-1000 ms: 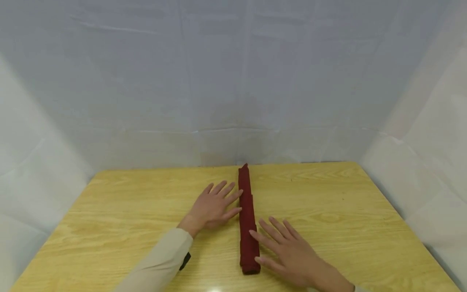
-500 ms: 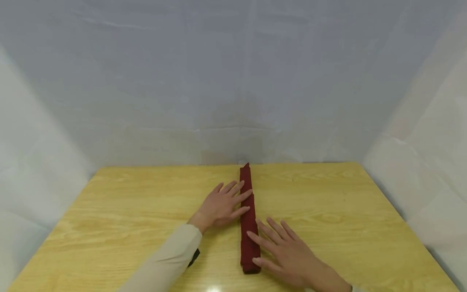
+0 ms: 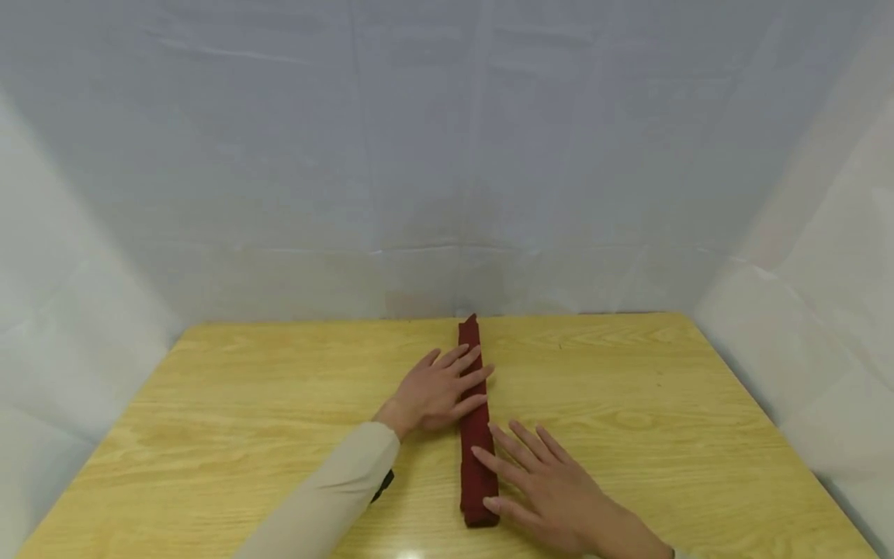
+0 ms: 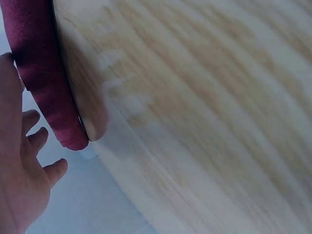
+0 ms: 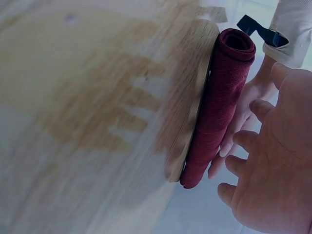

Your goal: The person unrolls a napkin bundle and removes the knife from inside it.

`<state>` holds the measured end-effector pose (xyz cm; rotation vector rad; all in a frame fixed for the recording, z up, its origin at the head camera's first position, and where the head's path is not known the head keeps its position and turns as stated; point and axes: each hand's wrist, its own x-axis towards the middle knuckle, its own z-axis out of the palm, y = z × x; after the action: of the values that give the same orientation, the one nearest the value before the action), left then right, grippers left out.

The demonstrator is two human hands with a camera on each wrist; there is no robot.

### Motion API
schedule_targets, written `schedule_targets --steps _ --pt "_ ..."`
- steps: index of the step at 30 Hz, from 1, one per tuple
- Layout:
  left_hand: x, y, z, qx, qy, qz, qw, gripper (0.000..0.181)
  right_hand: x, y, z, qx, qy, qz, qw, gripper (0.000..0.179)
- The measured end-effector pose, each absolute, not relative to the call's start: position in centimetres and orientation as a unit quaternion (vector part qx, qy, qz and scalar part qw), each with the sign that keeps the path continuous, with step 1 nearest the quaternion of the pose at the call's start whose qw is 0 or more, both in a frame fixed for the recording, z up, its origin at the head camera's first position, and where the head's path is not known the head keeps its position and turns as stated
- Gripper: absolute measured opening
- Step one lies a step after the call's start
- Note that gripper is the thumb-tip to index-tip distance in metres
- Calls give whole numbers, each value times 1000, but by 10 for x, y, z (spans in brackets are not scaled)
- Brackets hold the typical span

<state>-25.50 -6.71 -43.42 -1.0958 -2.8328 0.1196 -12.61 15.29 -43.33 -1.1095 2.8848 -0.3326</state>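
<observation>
A dark red cloth [image 3: 478,439], rolled into a long tube, lies on the table and points away from me in the head view. My left hand [image 3: 436,392] rests across its far half with spread fingers. Close to the near end, my right hand [image 3: 548,489] lies at the right side, thumb and forefinger over the roll's edge. The right wrist view shows the hollow spiral end of the cloth roll [image 5: 219,107], with the right hand [image 5: 278,151] beside it. In the left wrist view, the fingers of the left hand [image 4: 22,175] extend past the cloth roll [image 4: 41,73].
The wood-grain table [image 3: 244,419] extends to both sides of the roll. A pale sheet [image 3: 419,155] hangs behind it, and more sheeting [image 3: 831,326] encloses the sides. A black strap [image 5: 263,34] shows at the left cuff.
My left hand has slid rightward from the roll's left edge until its fingers reach across the top. The right hand has barely shifted, and the roll stays nearly in place.
</observation>
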Motion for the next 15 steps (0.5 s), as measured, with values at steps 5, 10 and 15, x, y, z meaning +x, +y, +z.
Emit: schedule_targets --steps 5,10,15 --pt "-256 -65 -437 -359 -931 42 43 56 -126 153 -433 -356 928 -107 22 58" --pt "-258 -66 -440 -356 -933 44 33 56 -126 152 -432 -356 928 -108 26 58" --pt "-261 -67 -444 -348 -936 42 15 57 -126 152 -434 -359 927 -107 18 57"
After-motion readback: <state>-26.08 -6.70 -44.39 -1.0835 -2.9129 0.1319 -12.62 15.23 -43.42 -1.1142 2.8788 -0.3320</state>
